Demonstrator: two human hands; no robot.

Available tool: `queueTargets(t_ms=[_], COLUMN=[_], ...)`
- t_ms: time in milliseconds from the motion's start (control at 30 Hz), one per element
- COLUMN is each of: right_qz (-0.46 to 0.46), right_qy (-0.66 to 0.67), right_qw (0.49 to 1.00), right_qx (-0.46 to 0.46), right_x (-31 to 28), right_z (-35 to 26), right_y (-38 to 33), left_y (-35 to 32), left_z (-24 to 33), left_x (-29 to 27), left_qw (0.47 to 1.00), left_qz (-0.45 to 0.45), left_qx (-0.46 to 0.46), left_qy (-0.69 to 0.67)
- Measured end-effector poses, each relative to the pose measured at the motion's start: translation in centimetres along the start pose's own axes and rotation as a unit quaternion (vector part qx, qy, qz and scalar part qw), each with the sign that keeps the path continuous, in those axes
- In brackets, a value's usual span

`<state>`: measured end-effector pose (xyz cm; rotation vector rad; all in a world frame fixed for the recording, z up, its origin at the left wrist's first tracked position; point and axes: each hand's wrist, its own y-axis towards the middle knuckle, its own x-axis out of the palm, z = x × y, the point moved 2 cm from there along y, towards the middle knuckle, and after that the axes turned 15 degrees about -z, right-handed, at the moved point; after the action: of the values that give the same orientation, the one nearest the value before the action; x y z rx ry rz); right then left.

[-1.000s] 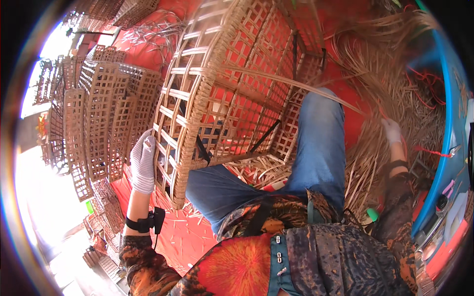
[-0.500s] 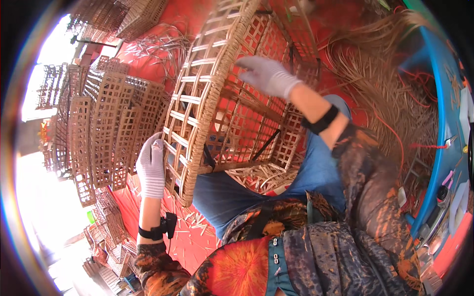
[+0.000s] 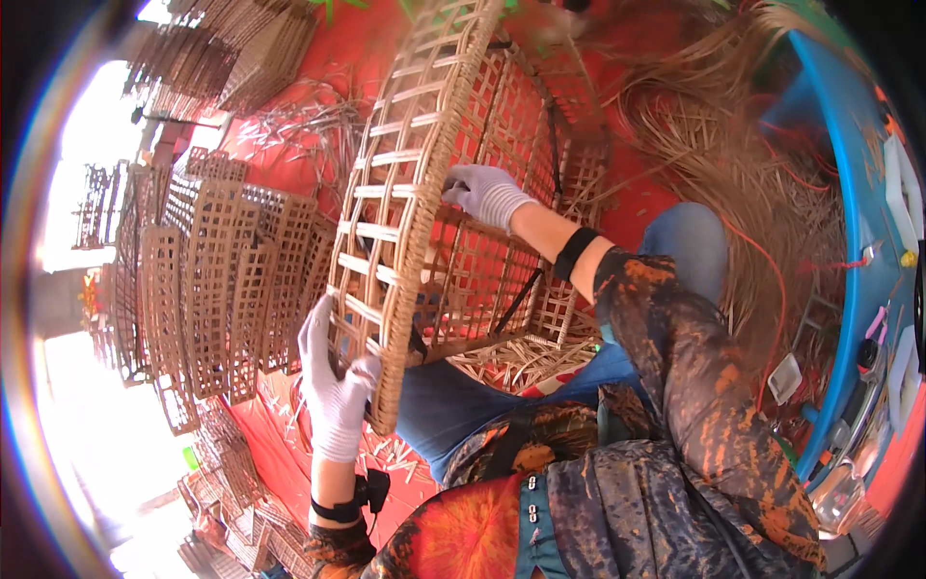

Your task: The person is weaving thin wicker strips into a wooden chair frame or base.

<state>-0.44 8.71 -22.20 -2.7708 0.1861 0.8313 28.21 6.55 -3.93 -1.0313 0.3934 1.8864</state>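
OK so the woven basket (image 3: pixel 429 212) is right in front of u, tipped on its side over ur lap w/ the open mouth facing ur right, braided rim running up & away. Ur L hand (image 3: pixel 338 396) (striped glove) is on the near lower end, thumb & fingers spread apart against the outer side; can't tell if it's really gripping. Ur R hand (image 3: pixel 487 196) reaches across to the inside of the rim, fingers bent, tips partly hidden, so can't tell if they're pinching anything. Ur R knee (image 3: pixel 687 241), in jeans, is up just right of the basket. Red sheet (image 3: pixel 333 58) underneath, w/ short strip scraps on it. Off to ur L there's a stack of more baskets (image 3: pixel 227 280); to ur R, a heap of loose strips (image 3: pixel 714 154), then a blue surface (image 3: pixel 854 232) w/ tools along the far R edge.
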Motion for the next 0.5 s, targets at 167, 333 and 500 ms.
queueTargets(t_ms=[167, 333, 500], right_qz=[0.039, -0.087, -0.147], right_qy=[0.113, 0.017, -0.034], right_qw=[0.993, 0.994, 0.987], right_qx=[0.025, -0.065, -0.053], right_x=[-0.2, 3.9, 10.8], right_z=[1.1, -2.0, -4.2], right_y=[-3.2, -9.9, -14.2], left_y=[-0.1, 1.0, 1.7], left_z=[0.4, -1.9, -2.5], left_x=[1.3, 0.4, -0.1], left_qw=[0.997, 0.99, 0.98], left_qz=[0.031, 0.041, -0.05], left_qx=[-0.019, -0.013, -0.051], left_qy=[-0.07, -0.132, -0.188])
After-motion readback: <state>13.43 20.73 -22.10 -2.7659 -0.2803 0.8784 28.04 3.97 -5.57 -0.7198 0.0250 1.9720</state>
